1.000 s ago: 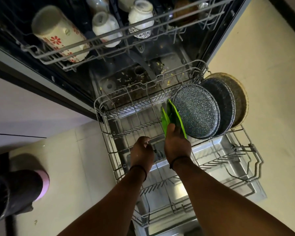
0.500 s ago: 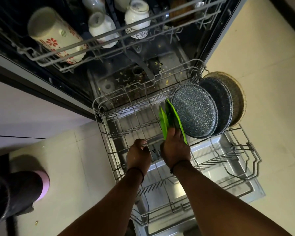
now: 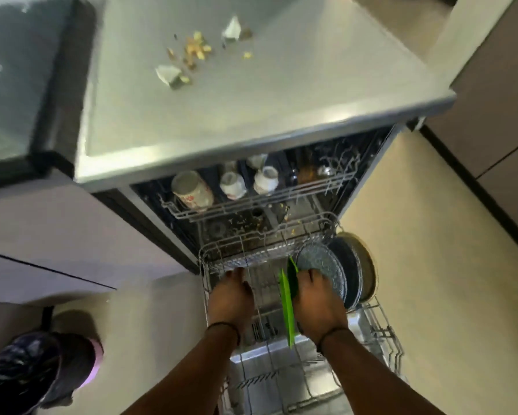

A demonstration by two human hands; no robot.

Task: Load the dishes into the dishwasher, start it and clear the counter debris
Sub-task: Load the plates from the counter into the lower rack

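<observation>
Lower rack | right hand grips green plate — left hand beside, fingers loose

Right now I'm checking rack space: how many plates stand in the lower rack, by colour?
Green flat plates: 2
Dark speckled round plates: 2
Tan round plate: 1
Total: 5
</observation>
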